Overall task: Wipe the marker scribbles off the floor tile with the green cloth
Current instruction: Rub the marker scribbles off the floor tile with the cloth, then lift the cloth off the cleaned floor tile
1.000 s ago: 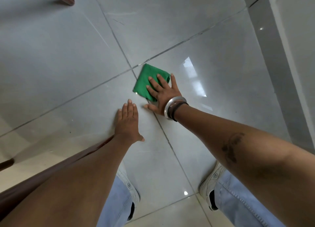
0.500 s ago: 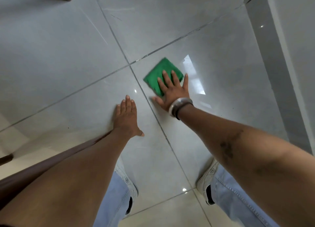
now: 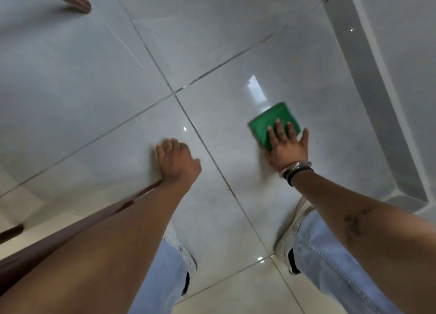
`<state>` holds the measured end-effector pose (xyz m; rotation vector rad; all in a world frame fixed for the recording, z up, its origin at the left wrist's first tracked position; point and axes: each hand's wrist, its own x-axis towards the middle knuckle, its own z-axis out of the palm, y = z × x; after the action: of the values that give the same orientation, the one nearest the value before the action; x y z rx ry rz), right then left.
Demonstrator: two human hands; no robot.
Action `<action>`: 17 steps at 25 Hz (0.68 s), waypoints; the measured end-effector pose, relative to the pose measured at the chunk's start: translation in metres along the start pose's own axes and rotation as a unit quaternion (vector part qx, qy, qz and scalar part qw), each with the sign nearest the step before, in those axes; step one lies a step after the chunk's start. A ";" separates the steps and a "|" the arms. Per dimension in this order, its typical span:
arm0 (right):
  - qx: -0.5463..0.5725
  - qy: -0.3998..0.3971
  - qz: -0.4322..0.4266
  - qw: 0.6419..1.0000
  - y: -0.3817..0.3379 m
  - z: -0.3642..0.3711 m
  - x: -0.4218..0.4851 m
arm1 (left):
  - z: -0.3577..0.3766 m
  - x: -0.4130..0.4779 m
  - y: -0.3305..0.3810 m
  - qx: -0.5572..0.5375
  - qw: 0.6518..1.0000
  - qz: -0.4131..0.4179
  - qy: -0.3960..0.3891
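A folded green cloth [image 3: 267, 122] lies flat on the glossy grey floor tile [image 3: 306, 82] right of the crossing of the grout lines. My right hand [image 3: 286, 146] presses down on the cloth's near half with fingers spread; bracelets ring the wrist. My left hand [image 3: 175, 159] rests palm-down on the neighbouring tile to the left, fingers together, holding nothing. No marker scribbles show on the tile around the cloth.
A wall with a grey skirting board [image 3: 368, 82] runs along the right side. A brown furniture leg [image 3: 70, 0] stands at the top left, another brown leg [image 3: 11, 231] at the lower left. My two white shoes [image 3: 292, 233] stand near the bottom, below my arms.
My right hand has slid the green cloth to the right, from the grout crossing out onto the right-hand tile. My left hand has stayed planted on the floor.
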<state>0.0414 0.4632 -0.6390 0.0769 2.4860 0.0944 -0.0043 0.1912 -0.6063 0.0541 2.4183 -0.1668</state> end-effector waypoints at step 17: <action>0.879 -0.252 -0.014 0.405 -0.065 -0.410 -0.237 | -0.327 -0.264 -0.049 -0.861 0.494 -0.046 -0.114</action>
<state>-0.0227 0.3600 -0.1765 0.7519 0.8688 -2.1551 -0.0228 0.1883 -0.1836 -0.9090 1.2720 2.0049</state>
